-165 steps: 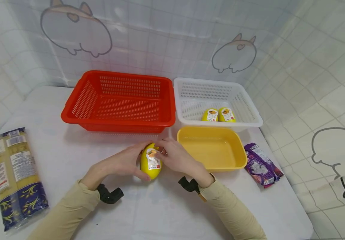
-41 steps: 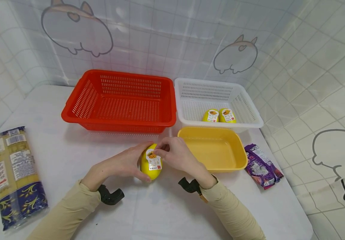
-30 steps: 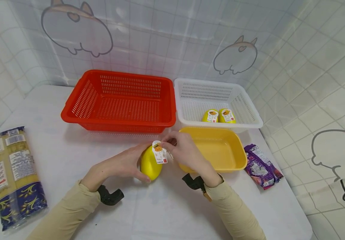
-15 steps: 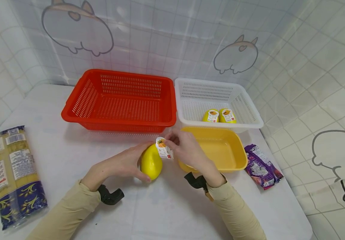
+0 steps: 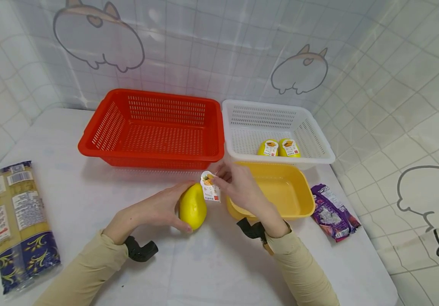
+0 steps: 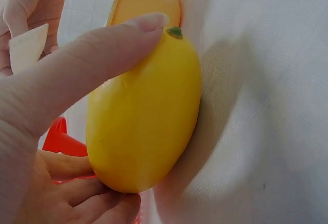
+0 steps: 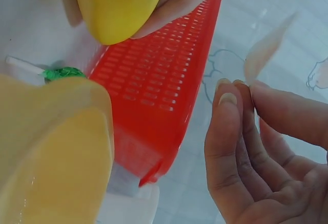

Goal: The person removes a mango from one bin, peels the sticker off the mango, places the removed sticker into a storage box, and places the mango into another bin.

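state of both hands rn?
Left hand: closed around the yellow fruit.
Right hand: closed, pinching the white label between thumb and fingers.

Cartoon-printed sheeting (image 5: 204, 55) around the table (image 5: 204, 272) suggests a booth.

Plain beige sleeves (image 5: 87, 267), lightly creased, end before the bare hands (image 5: 158, 209). Each wrist (image 5: 116, 228) wears a bent, black, tube-like piece (image 5: 141, 250).

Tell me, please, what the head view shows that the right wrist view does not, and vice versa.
Only the head view shows the purple plastic packet and long navy-ended plastic pack.

Only the right wrist view shows a green-wrapped, white-stemmed object.

Both share the held yellow oval fruit, perforated red plastic basket, left hand and right hand.
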A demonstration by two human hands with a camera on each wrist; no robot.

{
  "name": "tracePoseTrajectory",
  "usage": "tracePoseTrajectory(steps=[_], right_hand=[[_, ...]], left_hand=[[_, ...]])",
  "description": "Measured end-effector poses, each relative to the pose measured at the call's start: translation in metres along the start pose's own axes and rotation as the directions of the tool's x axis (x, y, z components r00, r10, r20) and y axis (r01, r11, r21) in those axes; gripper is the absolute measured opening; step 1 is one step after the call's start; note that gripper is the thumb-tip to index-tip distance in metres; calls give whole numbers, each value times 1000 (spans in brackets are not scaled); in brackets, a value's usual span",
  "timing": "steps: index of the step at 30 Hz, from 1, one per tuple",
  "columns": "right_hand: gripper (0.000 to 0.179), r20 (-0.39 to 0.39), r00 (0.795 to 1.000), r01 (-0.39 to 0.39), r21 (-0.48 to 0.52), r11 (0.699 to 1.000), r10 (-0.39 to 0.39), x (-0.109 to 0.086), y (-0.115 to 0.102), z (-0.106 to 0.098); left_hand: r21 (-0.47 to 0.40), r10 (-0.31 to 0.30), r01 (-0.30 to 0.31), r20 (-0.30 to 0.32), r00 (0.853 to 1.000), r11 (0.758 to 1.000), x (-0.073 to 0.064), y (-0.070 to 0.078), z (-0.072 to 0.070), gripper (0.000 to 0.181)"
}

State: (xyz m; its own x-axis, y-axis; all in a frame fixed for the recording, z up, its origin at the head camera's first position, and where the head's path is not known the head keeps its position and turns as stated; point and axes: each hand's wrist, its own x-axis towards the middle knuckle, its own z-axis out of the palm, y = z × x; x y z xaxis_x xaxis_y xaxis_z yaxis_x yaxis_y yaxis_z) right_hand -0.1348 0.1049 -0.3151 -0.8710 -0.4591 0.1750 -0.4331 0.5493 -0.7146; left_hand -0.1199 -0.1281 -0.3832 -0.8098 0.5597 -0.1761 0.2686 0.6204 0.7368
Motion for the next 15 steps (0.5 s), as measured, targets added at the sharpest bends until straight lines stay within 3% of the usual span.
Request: tracePoseTrajectory(steps=[6,15], right_hand=[[19,-14,1000,0,22,1000,0,0,1,-4],[14,-12,1000,21,-6,1000,-21,1,5,-9]], left_hand=[[8,17,-17,-4,1000,1000,-1,0,-1,111],[18,-4,4,-1,1000,1000,-1,1,0,114]])
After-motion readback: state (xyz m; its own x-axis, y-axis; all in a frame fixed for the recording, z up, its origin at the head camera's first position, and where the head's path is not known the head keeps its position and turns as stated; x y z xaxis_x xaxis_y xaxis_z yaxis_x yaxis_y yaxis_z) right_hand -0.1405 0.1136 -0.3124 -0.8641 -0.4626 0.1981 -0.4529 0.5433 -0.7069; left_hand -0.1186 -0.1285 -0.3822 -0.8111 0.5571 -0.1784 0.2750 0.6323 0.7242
